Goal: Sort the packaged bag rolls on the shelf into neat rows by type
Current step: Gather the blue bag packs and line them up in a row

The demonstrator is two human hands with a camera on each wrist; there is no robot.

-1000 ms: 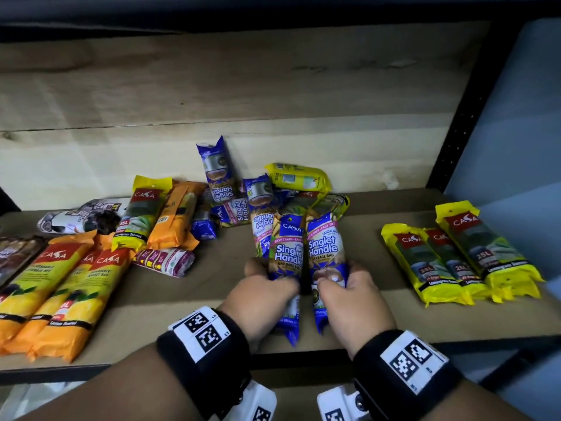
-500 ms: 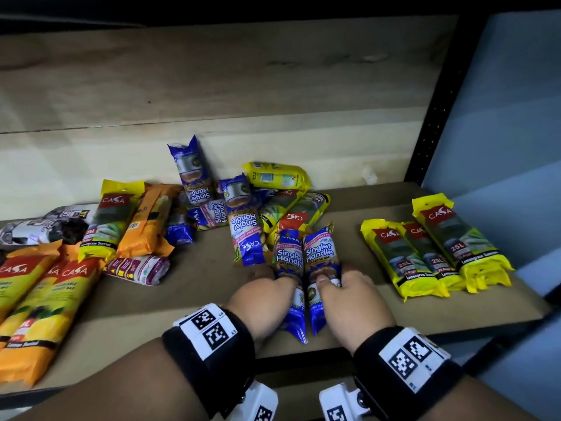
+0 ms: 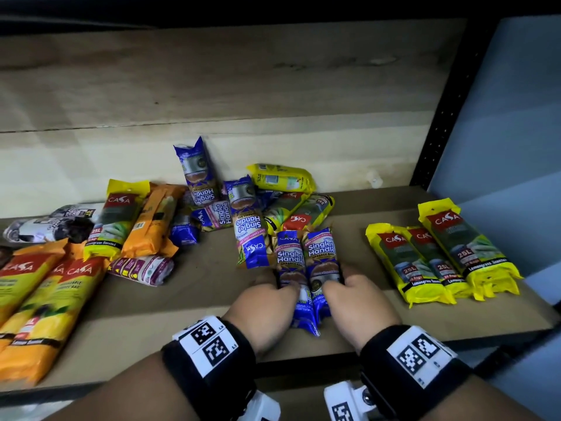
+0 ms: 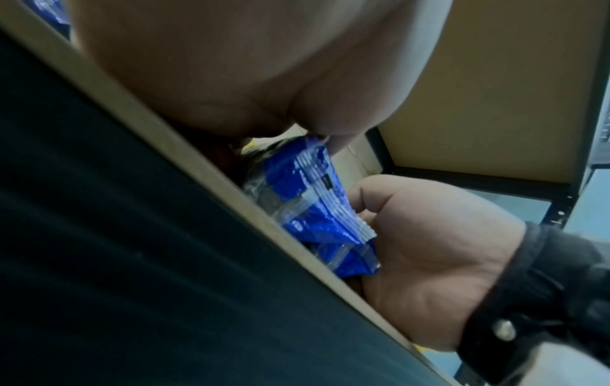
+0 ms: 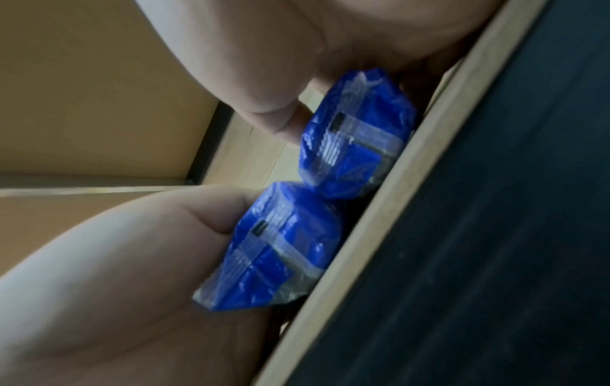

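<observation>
Two blue "Singlet Handle" packs lie side by side near the shelf's front edge, the left pack (image 3: 290,262) and the right pack (image 3: 322,256). My left hand (image 3: 267,299) grips the left pack's near half, and my right hand (image 3: 355,296) grips the right one's. In the right wrist view both sealed ends show, the right pack (image 5: 356,130) and the left pack (image 5: 280,248), pressed together against the shelf board. The left wrist view shows a blue pack end (image 4: 313,209) between the two palms. Another blue pack (image 3: 252,232) lies upside down just behind.
Three yellow Casa 25L packs (image 3: 440,262) lie in a row at the right. Orange packs (image 3: 45,299) lie at the left, and a purple-white roll (image 3: 142,268) lies beside them. A mixed pile (image 3: 282,189) sits at the back wall. A black upright (image 3: 440,123) bounds the right side.
Both hands have drawn the two blue packs slightly out of the pile toward the front edge, still side by side. My head view has shifted a little.
</observation>
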